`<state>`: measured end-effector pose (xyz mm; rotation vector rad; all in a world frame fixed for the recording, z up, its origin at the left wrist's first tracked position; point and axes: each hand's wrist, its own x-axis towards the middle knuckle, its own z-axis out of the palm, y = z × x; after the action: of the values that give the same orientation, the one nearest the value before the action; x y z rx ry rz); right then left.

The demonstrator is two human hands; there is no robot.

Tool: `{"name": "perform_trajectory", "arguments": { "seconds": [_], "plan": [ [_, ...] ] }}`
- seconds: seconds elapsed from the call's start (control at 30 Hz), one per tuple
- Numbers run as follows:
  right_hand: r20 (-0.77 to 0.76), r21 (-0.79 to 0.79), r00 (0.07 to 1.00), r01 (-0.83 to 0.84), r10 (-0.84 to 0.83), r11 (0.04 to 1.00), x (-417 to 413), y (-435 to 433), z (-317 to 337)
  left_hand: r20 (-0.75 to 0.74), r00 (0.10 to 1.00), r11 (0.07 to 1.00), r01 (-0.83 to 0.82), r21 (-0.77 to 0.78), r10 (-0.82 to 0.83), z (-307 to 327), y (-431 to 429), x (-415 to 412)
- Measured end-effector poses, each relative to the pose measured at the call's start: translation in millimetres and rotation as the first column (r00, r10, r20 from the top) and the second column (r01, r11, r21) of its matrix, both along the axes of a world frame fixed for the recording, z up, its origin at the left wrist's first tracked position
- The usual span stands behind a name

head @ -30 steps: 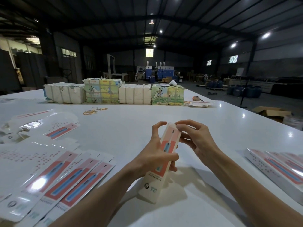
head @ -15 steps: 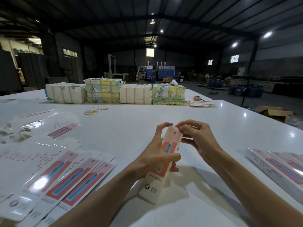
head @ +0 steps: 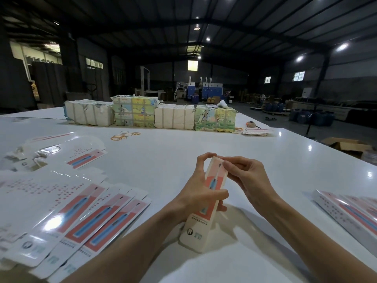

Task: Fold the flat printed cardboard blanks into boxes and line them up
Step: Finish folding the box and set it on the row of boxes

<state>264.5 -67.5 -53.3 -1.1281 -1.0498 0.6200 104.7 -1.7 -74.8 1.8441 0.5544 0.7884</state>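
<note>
Roughly midway, by judgement. Holds one formed box [head: 199, 229] tilted over the table [head: 183, 148], lower end close to the surface. Grips its middle with the curled fingers of the left hand [head: 197, 193]. Pinches the top end with the fingertips of the right hand [head: 248, 176], apparently tucking in the closing flap. Cannot tell the state of the bottom end.

Done: a row of finished boxes [head: 346, 211] lying side by side at the right edge.

Left to do: a fanned stack of flat blanks [head: 98, 213] at the near left, plus a loose blank [head: 85, 158] beside torn wrapping further back.

Further off: rubber bands [head: 124, 135] and four wrapped bundles [head: 151, 114] in a line across the far side. Sees no obstruction between the held box and the finished row.
</note>
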Motion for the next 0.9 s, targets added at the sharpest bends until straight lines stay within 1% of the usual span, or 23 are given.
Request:
{"name": "perform_trajectory", "arguments": {
  "seconds": [0.1, 0.17, 0.23, 0.3, 0.33, 0.37, 0.43, 0.5, 0.57, 0.67, 0.73, 0.8, 0.83, 0.87, 0.9],
  "plan": [
    [0.095, -0.001, 0.994, 0.058, -0.057, 0.998, -5.2, 3.8, -3.3, 0.030, 1.000, 0.996, 0.011, -0.089, -0.008, 0.5, -0.5, 2.8],
    [0.249, -0.017, 0.959, 0.148, -0.139, 0.989, -10.6, 6.2, -5.4, 0.060, 0.998, 0.980, 0.011, -0.201, 0.001, 2.4, -0.6, 3.6],
    [0.417, 0.029, 0.884, 0.218, -0.210, 0.975, -15.1, 6.5, -9.8, 0.145, 0.989, 0.939, 0.019, -0.343, 0.032, 4.7, 1.8, 2.0],
    [0.576, 0.113, 0.779, 0.223, -0.246, 0.968, -17.6, 4.0, -13.4, 0.238, 0.962, 0.895, -0.013, -0.446, 0.132, 7.4, 4.8, -1.2],
    [0.642, 0.132, 0.730, 0.194, -0.233, 0.972, -19.4, 3.1, -15.4, 0.277, 0.942, 0.876, -0.034, -0.481, 0.189, 8.5, 5.3, -2.2],
    [0.683, 0.130, 0.702, 0.151, -0.199, 0.980, -21.8, 2.4, -17.2, 0.321, 0.917, 0.858, -0.042, -0.512, 0.236, 9.3, 4.8, -2.4],
    [0.718, 0.079, 0.688, 0.069, -0.105, 0.994, -28.0, 1.5, -19.0, 0.430, 0.848, 0.802, 0.009, -0.597, 0.310, 12.6, 1.0, -2.0],
    [0.718, 0.013, 0.694, 0.060, -0.051, 0.998, -31.3, 1.6, -17.9, 0.483, 0.816, 0.744, 0.102, -0.661, 0.317, 18.2, -2.1, -2.4],
    [0.740, -0.051, 0.672, 0.088, -0.021, 0.995, -30.6, 1.2, -14.8, 0.480, 0.831, 0.713, 0.153, -0.684, 0.282, 20.7, -5.0, -2.9],
    [0.791, -0.162, 0.610, 0.133, 0.048, 0.978, -29.4, -4.2, -10.4, 0.461, 0.859, 0.773, 0.134, -0.620, 0.221, 17.8, -5.9, -3.8],
    [0.813, -0.174, 0.582, 0.184, 0.035, 0.967, -26.5, -10.8, -5.3, 0.443, 0.891, 0.765, 0.216, -0.606, 0.099, 14.7, -4.8, -2.2],
    [0.828, -0.178, 0.560, 0.251, 0.008, 0.952, -21.4, -20.5, 0.9, 0.391, 0.920, 0.761, 0.241, -0.603, 0.018, 11.0, -4.5, 0.6],
    [0.839, -0.175, 0.544, 0.294, -0.014, 0.939, -17.2, -26.6, 3.3, 0.347, 0.938, 0.787, 0.205, -0.581, 0.012, 8.7, -4.5, 2.1],
    [0.862, -0.160, 0.505, 0.350, -0.042, 0.923, -11.7, -33.4, 5.1, 0.299, 0.954, 0.829, 0.156, -0.537, 0.014, 4.4, -4.1, 3.2],
    [0.894, -0.133, 0.442, 0.411, -0.070, 0.902, -4.9, -41.7, 5.9, 0.259, 0.966, 0.862, 0.123, -0.492, 0.010, -0.3, -3.5, 4.4]
  ]
}}
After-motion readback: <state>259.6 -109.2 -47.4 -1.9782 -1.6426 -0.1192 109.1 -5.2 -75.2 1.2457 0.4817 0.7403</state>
